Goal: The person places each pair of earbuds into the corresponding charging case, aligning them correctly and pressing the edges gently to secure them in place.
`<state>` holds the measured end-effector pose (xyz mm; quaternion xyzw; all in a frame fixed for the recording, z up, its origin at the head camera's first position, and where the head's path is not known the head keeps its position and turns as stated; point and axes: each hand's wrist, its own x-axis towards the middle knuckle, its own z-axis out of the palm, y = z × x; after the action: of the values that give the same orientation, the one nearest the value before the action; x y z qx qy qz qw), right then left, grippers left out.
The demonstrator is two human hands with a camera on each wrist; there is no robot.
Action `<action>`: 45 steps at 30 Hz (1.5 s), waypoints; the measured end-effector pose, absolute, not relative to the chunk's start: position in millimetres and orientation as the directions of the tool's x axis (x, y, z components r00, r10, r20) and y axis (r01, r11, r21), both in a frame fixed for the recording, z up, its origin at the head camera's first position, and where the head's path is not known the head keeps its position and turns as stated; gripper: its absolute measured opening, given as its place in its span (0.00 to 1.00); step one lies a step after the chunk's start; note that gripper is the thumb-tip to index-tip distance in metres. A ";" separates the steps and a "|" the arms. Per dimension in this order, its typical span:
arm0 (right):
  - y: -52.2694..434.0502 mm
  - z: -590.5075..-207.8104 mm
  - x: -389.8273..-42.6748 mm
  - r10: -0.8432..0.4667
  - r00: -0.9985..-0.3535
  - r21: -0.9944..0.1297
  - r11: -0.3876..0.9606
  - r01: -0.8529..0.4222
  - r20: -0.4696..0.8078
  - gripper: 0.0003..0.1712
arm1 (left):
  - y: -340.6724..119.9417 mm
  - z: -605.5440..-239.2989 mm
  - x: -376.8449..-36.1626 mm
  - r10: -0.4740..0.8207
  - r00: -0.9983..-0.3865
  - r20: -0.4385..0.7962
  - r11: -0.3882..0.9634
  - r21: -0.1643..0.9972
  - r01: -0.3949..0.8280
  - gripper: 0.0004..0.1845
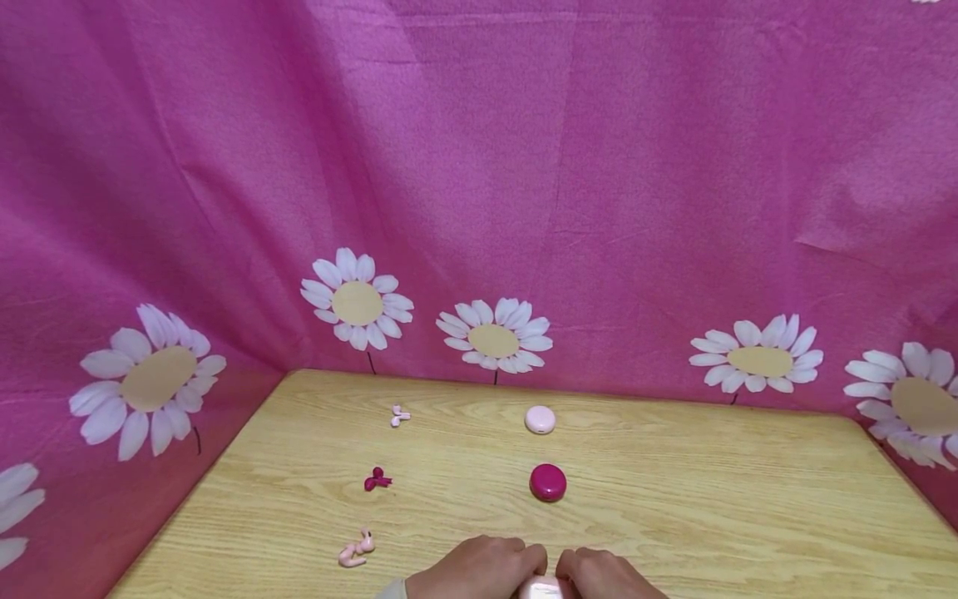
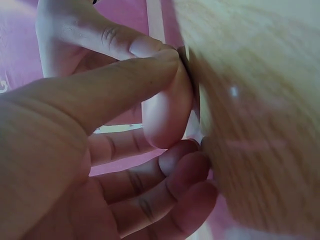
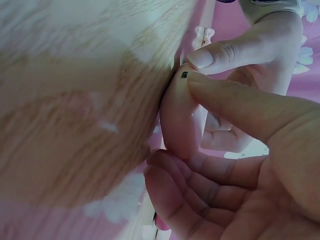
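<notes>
A pale pink earbud charging case (image 1: 545, 589) is at the table's near edge, between both hands. My left hand (image 1: 475, 570) holds its left side, and my right hand (image 1: 604, 574) holds its right side. In the left wrist view the left thumb presses on the rounded pink case (image 2: 167, 115), with the other fingers curled round the far side. The right wrist view shows a small dark port on the case (image 3: 177, 122), next to the right thumb tip. The case stands close to the tabletop, and its lid seam is hard to make out.
Left on the wooden table (image 1: 711, 491) lie peach-pink earbuds (image 1: 356, 549), magenta earbuds (image 1: 377, 479) and light pink earbuds (image 1: 400, 416). Beyond the hands sit a round magenta case (image 1: 548, 482) and a light pink case (image 1: 540, 420). A flowered pink cloth (image 1: 599, 208) hangs behind.
</notes>
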<state>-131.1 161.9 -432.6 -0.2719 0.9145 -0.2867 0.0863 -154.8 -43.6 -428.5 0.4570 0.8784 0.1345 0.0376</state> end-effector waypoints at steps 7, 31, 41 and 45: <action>162.4 -431.1 -131.1 -0.570 -0.822 -0.585 0.664 -0.466 0.008 0.13 | -42.9 -428.7 -156.7 0.820 -0.568 0.075 0.522 0.310 0.795 0.12; 179.1 -402.7 -137.5 -0.539 -0.842 -0.843 0.447 -0.298 0.012 0.17 | -52.9 -431.0 -172.7 0.763 -0.635 0.124 0.196 0.891 0.410 0.19; 181.7 -399.5 -136.5 -0.526 -0.806 -0.839 0.281 -0.467 0.272 0.18 | -51.7 -416.9 -169.3 0.676 -0.702 0.225 0.119 0.907 0.405 0.19; 180.3 -394.6 -135.8 -0.516 -0.797 -0.861 0.201 -0.468 0.313 0.19 | -51.6 -409.2 -166.0 0.647 -0.716 0.263 0.079 0.911 0.405 0.18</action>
<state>-135.8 180.3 -394.6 -0.3175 0.7746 -0.5466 0.0220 -166.0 -51.6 -409.2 0.3619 0.7268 0.5742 0.1052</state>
